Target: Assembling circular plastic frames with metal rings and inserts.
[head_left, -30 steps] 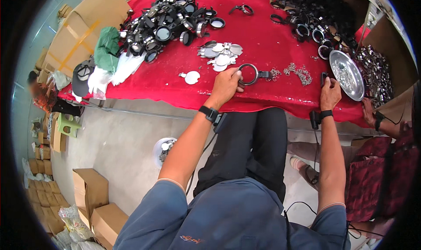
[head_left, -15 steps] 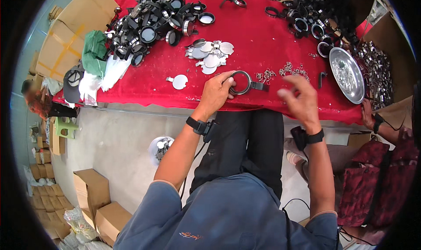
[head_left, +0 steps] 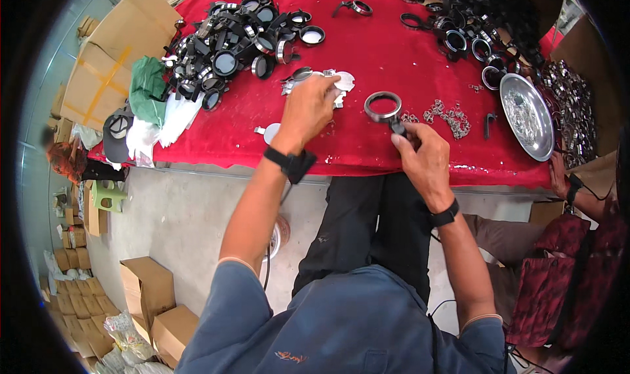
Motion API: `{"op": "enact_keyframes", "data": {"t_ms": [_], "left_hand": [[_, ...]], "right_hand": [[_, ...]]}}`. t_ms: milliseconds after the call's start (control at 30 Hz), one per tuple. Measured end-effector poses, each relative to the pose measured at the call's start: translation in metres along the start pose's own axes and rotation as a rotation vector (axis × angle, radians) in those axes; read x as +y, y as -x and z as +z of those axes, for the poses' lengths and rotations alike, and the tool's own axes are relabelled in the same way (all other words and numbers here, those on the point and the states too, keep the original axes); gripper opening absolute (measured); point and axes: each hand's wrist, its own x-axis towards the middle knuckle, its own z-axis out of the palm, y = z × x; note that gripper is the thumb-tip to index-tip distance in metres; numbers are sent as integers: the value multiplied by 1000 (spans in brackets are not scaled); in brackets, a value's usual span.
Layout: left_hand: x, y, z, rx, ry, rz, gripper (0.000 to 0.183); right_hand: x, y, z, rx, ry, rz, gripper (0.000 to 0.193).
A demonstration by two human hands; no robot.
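Observation:
My right hand pinches the short black handle of a metal-rimmed ring, held up over the red cloth with its open middle facing me. My left hand reaches over the pile of pale round discs with small tabs. Its curled fingertips are down at the discs, and what lies between them is hidden. Partly behind my left wrist is a single tabbed disc. Beyond my right hand, small metal clips lie scattered.
A heap of black-handled rings covers the far left. More rings lie at the far right, near a metal dish and a pile of metal parts. A co-worker's hand rests at the right edge.
My left hand has let go of the ring and moved left and away to the disc pile. My right hand has come in and taken the ring by its handle.

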Motion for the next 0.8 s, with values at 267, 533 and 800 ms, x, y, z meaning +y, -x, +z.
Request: {"op": "enact_keyframes", "data": {"t_ms": [267, 533, 800], "left_hand": [[-41, -58, 32, -286, -200, 180, 21], [-66, -84, 49, -436, -495, 156, 31], [-41, -90, 13, -401, -184, 35, 32]], "right_hand": [[23, -16, 59, 204, 0, 311, 30], [20, -14, 56, 139, 46, 270, 31], [17, 17, 27, 253, -58, 271, 26]]}}
